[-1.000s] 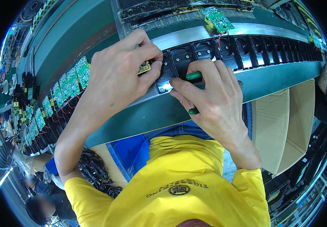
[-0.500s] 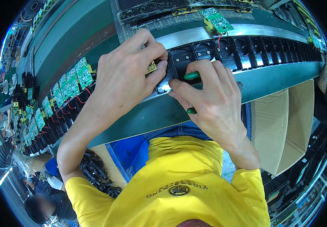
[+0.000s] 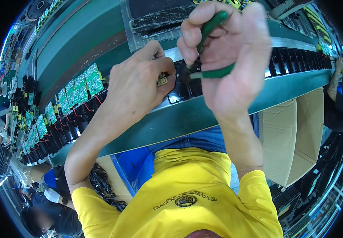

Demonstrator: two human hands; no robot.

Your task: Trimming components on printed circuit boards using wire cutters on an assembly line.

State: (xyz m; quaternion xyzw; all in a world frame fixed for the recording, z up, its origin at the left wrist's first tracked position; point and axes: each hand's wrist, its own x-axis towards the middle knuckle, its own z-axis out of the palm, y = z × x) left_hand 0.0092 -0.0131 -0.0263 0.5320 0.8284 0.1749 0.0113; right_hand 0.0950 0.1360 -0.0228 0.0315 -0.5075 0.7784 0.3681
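My left hand (image 3: 133,81) is closed in a pinch on a small circuit board (image 3: 162,80), of which only a yellowish edge shows between thumb and fingers. It hovers over one of the black plastic housings (image 3: 178,94) in the row. My right hand (image 3: 235,67) is turned palm up around green-handled pliers (image 3: 219,72), their two handles spread. The pliers' jaws point left, close to the left fingertips and above the housings; whether they touch anything is hard to see. The right hand covers part of the row behind it.
Green circuit boards (image 3: 93,79) on red wires stand along the row at left. A green bench edge (image 3: 159,129) runs in front of me. At right are an open cardboard box (image 3: 278,139) and another person's arm (image 3: 333,85). Another person sits at lower left.
My right hand has lifted away from the housing and rolled palm up, with the pliers' handles now spread. The left hand keeps its pinch and has shifted only slightly.
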